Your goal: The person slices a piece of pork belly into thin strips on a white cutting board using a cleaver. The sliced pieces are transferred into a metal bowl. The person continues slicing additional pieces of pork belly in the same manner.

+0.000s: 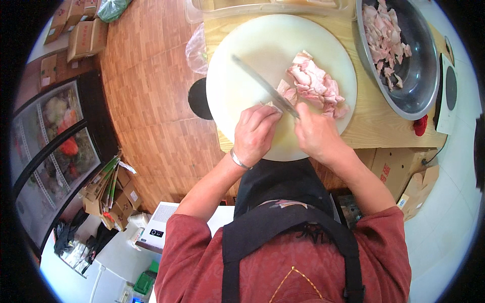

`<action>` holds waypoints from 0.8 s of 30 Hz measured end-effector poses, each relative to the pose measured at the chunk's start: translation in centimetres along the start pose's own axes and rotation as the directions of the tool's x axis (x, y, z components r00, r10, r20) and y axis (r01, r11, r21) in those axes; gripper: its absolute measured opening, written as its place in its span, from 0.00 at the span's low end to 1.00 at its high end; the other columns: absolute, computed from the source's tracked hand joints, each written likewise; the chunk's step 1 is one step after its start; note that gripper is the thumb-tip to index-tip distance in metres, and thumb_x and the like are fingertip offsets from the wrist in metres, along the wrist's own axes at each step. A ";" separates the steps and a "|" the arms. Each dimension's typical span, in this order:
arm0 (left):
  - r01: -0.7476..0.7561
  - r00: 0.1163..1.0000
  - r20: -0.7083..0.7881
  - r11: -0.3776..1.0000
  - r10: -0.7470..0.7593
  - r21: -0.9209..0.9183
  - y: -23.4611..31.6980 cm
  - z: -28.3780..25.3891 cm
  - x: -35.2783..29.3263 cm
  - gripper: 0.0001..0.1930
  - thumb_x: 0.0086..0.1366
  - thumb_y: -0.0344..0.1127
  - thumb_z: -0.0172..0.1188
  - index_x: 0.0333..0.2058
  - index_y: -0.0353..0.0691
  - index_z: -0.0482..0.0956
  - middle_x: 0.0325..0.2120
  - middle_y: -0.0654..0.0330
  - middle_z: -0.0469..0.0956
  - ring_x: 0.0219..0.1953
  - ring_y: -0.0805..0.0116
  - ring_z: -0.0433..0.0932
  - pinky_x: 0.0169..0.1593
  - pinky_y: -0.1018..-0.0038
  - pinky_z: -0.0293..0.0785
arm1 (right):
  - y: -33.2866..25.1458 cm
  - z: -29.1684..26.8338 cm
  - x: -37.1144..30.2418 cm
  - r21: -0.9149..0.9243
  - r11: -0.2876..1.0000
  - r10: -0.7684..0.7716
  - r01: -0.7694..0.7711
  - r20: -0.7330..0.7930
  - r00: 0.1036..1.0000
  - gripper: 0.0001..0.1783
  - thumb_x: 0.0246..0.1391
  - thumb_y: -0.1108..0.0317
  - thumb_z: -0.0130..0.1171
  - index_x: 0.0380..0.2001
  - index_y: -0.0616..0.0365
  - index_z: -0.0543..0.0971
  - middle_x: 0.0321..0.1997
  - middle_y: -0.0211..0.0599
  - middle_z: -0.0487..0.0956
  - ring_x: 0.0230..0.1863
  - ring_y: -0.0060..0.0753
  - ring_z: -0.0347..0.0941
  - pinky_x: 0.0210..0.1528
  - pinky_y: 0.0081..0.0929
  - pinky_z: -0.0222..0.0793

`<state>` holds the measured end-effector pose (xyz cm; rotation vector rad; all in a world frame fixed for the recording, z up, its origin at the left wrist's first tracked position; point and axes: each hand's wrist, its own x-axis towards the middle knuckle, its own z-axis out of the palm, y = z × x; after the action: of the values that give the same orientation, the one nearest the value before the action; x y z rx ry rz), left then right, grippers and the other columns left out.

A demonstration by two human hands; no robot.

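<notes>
Your L hand point(256, 132) is over the near part of the round white board point(232, 88), fingers bunched & curled, tips down at a small pale scrap point(273, 105); can't tell if they're pinching it or just pressing. Your R hand point(319, 132) is closed in a fist round the grip of the knife point(262, 83), grip itself mostly hidden, blade slanting away from you & to the L, crossing just past your L fingertips. Meat pile point(316, 83), pink & pale, lies on the R half of the board: straight ahead of your R hand, ahead & to the R of your L. Its near end comes close to your R knuckles; can't tell if they touch. One loose pink piece point(287, 92) is b/w pile & knife, right beside the blade on its R side. Farther R, on the wooden table point(369, 121), there's a big metal bowl point(424, 76) w/ cut pieces point(385, 35) spread along its L side, well apart from both hands. Clear plastic tub point(242, 10) is past the board's far edge, see-thru bag point(197, 49) off its L side.
</notes>
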<state>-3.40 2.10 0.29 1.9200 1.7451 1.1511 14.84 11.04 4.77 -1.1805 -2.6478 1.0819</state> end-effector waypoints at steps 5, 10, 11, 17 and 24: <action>0.002 1.000 0.021 1.000 -0.003 0.015 0.0 -0.3 0.2 0.16 0.51 0.20 0.67 0.41 0.36 0.83 0.42 0.56 0.80 0.46 0.52 0.79 0.51 0.61 0.75 | -0.5 -3.7 -5.2 -0.090 0.995 0.051 -0.039 0.131 0.990 0.08 0.59 0.73 0.56 0.39 0.61 0.69 0.29 0.52 0.80 0.31 0.60 0.80 0.31 0.54 0.73; 0.014 0.999 0.050 1.000 -0.016 0.026 -0.1 -0.4 0.0 0.16 0.51 0.21 0.67 0.41 0.36 0.83 0.42 0.54 0.80 0.46 0.52 0.79 0.51 0.61 0.75 | -1.3 -5.1 -6.8 -0.114 0.992 0.075 -0.051 0.220 0.973 0.09 0.57 0.74 0.57 0.39 0.60 0.69 0.30 0.51 0.81 0.31 0.59 0.80 0.30 0.53 0.73; 0.019 0.999 0.050 1.000 -0.020 0.021 -0.1 -0.4 0.2 0.16 0.51 0.21 0.67 0.41 0.36 0.83 0.42 0.54 0.80 0.46 0.52 0.79 0.51 0.61 0.75 | -1.3 -4.9 -6.7 -0.114 0.992 0.080 -0.055 0.228 0.970 0.09 0.57 0.74 0.57 0.39 0.60 0.69 0.31 0.52 0.81 0.31 0.59 0.80 0.30 0.53 0.73; 0.044 0.998 0.042 0.999 -0.043 -0.010 0.2 -0.3 0.4 0.15 0.53 0.20 0.68 0.41 0.36 0.84 0.41 0.55 0.81 0.45 0.51 0.79 0.50 0.61 0.76 | -1.7 -0.5 1.4 -0.037 0.999 0.011 -0.007 0.110 0.994 0.11 0.56 0.74 0.58 0.40 0.61 0.68 0.31 0.57 0.82 0.32 0.61 0.81 0.32 0.56 0.73; 0.008 1.000 0.006 1.000 -0.008 0.021 -0.1 -0.2 -0.1 0.14 0.53 0.19 0.69 0.40 0.37 0.84 0.41 0.55 0.80 0.45 0.51 0.79 0.49 0.61 0.77 | -0.4 -2.9 -2.9 -0.020 0.999 0.045 -0.044 0.080 0.996 0.10 0.58 0.72 0.57 0.40 0.62 0.68 0.28 0.54 0.80 0.31 0.63 0.79 0.33 0.56 0.73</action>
<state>-3.59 2.02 0.31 1.9252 1.7667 1.1273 17.55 10.58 7.92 -1.2309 -2.7088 1.1382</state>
